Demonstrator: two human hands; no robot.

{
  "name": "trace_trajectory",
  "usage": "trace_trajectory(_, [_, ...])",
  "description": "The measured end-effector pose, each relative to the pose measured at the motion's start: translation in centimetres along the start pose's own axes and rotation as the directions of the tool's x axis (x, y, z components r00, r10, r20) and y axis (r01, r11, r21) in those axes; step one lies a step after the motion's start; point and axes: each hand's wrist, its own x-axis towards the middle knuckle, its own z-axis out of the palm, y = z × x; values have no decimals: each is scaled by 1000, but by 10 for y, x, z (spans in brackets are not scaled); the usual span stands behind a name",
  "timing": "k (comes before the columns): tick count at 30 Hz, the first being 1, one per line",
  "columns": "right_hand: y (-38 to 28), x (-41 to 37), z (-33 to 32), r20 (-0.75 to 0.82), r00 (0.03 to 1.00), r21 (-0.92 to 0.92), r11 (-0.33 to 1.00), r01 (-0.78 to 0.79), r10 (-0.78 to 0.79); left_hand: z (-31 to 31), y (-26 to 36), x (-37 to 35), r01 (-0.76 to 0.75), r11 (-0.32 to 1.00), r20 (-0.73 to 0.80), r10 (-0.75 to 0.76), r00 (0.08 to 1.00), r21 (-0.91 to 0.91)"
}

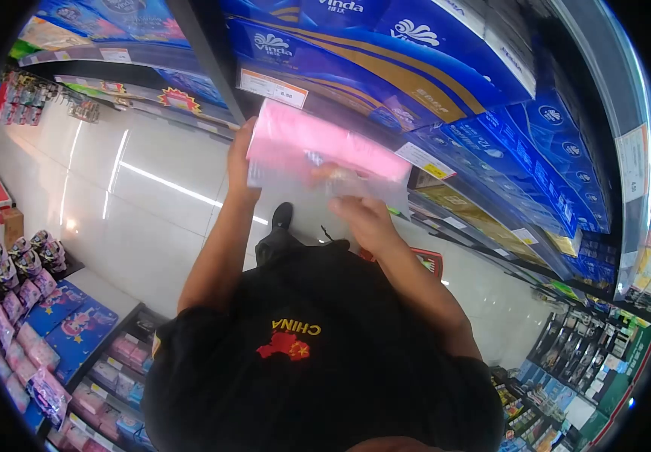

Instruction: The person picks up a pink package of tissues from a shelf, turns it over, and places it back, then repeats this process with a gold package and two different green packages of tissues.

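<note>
Shop aisle (163, 154), pink pack (325, 142) in clear wrap (276, 174)

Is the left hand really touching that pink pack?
Touching. The head view shows it: the left hand is right up against the left end of the pink pack, with no gap between them.

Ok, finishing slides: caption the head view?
Left hand holds a pink pack, right hand at its clear film, beside blue Vinda packs.
</note>
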Motion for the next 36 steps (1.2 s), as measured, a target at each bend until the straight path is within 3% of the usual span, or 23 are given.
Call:
trace_trajectory(2, [-4,6,5,-2,1000,30,999,-9,9,11,-6,-4,-101,995,-69,101,992,8])
trace_trajectory(4, [-5,8,8,-1,1000,51,999,-17,18,34,17,-17,-74,996,-126,79,989,42])
trace_trajectory(7, [8,0,6,-73,983,-161,974,158,-171,43,24,-17,-39,997,-204,51,978,62])
trace_trajectory(10, [23,-33,-19,-191,982,-370,927,-61,-12,47,20,-16,-23,999,-254,12,967,-42])
trace_trajectory(13, [42,-54,-40,-462,884,-173,985,-9,-73,38,13,-7,35,975,-246,-90,965,-221])
trace_trajectory(16, [60,-66,-66,-599,789,-332,939,-86,-139,44,11,-10,40,965,-185,-91,979,-259])
trace_trajectory(18, [74,-62,-79,-660,734,-236,972,3,-163,32,6,-6,63,944,-165,-122,979,-324])
trace_trajectory(19, [76,-58,-82,-688,705,-191,980,53,-172,30,3,-3,19,982,-230,-63,971,-187])
trace_trajectory(22, [68,-45,-75,-518,779,-467,880,87,-352,26,-5,-6,-163,966,-193,202,960,201])
trace_trajectory(25, [54,-43,-71,-493,850,-278,959,48,-185,9,-5,2,-177,979,-123,188,974,98])
trace_trajectory(28, [46,-44,-54,-484,854,-224,971,86,-188,12,-4,-9,-241,946,-185,282,941,215])
trace_trajectory(30, [41,-42,-52,-488,847,-263,961,86,-210,22,-1,-17,-259,944,-310,313,898,203])
trace_trajectory(31, [39,-42,-52,-491,843,-283,955,84,-220,20,-2,-23,-308,890,-251,400,882,335])
trace_trajectory(36, [38,-42,-49,-501,835,-324,944,62,-227,38,9,-47,-237,843,-228,383,895,484])
